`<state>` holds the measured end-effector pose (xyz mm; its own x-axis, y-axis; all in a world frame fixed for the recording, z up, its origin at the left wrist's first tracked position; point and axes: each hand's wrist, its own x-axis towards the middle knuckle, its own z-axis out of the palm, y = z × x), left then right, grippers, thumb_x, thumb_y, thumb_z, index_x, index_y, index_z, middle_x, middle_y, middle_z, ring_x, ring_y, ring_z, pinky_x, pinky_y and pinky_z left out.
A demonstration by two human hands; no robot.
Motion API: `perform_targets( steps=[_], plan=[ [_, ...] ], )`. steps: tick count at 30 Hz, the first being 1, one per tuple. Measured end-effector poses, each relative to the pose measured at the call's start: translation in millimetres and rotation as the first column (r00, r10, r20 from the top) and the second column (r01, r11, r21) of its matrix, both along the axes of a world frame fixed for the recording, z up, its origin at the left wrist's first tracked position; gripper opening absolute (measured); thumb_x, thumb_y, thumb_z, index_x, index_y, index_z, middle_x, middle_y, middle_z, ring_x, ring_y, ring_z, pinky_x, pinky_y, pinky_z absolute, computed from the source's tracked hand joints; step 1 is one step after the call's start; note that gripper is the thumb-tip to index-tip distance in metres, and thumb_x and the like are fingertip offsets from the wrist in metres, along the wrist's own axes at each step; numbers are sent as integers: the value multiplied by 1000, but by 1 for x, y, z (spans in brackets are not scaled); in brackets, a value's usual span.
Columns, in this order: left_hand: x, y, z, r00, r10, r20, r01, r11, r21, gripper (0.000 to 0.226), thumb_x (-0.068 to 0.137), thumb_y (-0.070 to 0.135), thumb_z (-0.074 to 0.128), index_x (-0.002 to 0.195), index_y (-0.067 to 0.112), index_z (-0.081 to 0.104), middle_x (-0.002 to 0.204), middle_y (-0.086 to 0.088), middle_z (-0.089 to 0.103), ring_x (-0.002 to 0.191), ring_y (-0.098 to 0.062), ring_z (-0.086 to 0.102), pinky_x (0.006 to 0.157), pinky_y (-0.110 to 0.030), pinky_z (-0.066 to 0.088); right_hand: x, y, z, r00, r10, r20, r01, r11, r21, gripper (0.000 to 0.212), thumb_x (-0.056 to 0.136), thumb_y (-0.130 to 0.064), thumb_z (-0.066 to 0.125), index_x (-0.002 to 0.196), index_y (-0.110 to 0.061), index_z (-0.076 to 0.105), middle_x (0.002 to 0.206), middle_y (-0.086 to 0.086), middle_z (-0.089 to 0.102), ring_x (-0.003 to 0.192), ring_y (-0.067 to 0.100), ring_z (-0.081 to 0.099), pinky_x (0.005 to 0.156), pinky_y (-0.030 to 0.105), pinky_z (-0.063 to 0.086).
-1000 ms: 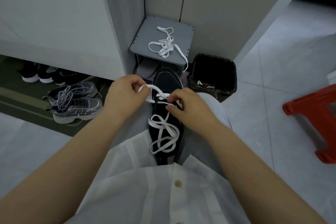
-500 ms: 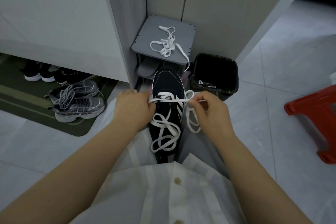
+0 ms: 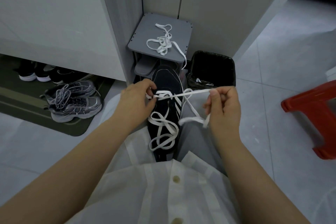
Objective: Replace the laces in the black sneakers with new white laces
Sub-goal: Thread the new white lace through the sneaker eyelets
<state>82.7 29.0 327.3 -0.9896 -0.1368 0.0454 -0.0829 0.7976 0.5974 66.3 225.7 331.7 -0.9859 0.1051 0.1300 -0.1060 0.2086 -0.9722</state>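
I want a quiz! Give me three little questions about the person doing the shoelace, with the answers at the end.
1. True or false: the right hand pinches the white lace and holds it stretched out to the side of the black sneaker.
2. Where does the tangled lace lie? A) on the floor mat B) on the grey stand C) on the red stool
3. How many hands hold the white lace?

Key: 1 true. 2 B. 3 two; the left hand pinches it at the sneaker's other side.
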Motion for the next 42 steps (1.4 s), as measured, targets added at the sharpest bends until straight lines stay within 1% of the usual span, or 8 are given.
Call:
perform_targets(
  steps=[3,9,13,17,24,30,35,42],
  plan=[
    [22,11,8,981,-170,-88,167,985,-45,21,85,30,61,103,19,59,94,10,54,76,3,42,77,3,29,-12,9,-8,994,-98,47,96,995,34,19,95,-13,49,78,-21,48,64,-3,55,54,6,50,59,21,45],
    [43,10,-35,913,-407,13,390,864,-318,58,64,53,69,110,24,50,101,2,64,97,-13,43,80,-29,47,-16,28,-20,998,20,60,-40,939,341,19,88,-10,58,85,-29,55,91,-5,57,81,4,51,77,20,39],
    [32,-2,-34,902,-412,-132,390,906,-162,16,74,21,61,89,14,63,77,-4,65,82,-11,43,71,-21,42,-8,32,-5,906,402,-128,-254,763,594,14,83,-29,61,90,-22,71,97,-10,56,95,9,45,91,15,28],
    [23,-22,-10,944,-305,-127,318,942,107,14,72,13,60,77,19,72,73,15,63,74,-3,53,70,-10,39,-6,31,-17,831,551,75,-378,460,803,34,70,-47,60,94,-27,72,90,-9,65,86,21,57,85,32,35],
    [13,-82,26,976,116,-184,-59,956,288,33,81,-8,59,81,24,68,74,22,63,69,7,55,66,-4,41,-13,49,-11,979,179,100,-197,695,691,19,84,-9,60,93,-21,72,86,2,59,77,24,57,69,30,41],
    [19,-87,26,993,-22,-116,37,990,133,48,77,-12,43,82,30,64,88,27,57,84,18,50,79,3,33,0,29,-6,920,389,52,-247,471,847,41,66,-19,52,104,-19,69,103,5,60,89,29,56,83,32,36],
    [24,-36,13,965,-255,56,257,966,-39,41,68,29,35,87,27,70,97,14,63,100,-8,51,109,-33,11,-2,-13,-18,836,503,219,-340,162,926,21,77,-23,54,90,-13,67,90,3,68,97,26,56,98,31,29],
    [25,13,-13,979,-132,155,186,890,-416,36,75,51,64,94,21,65,99,-4,54,99,-27,45,97,-37,23,-29,-22,-27,871,483,95,-165,104,981,15,60,-10,72,72,-17,67,68,0,65,78,29,57,86,33,21]
  ],
)
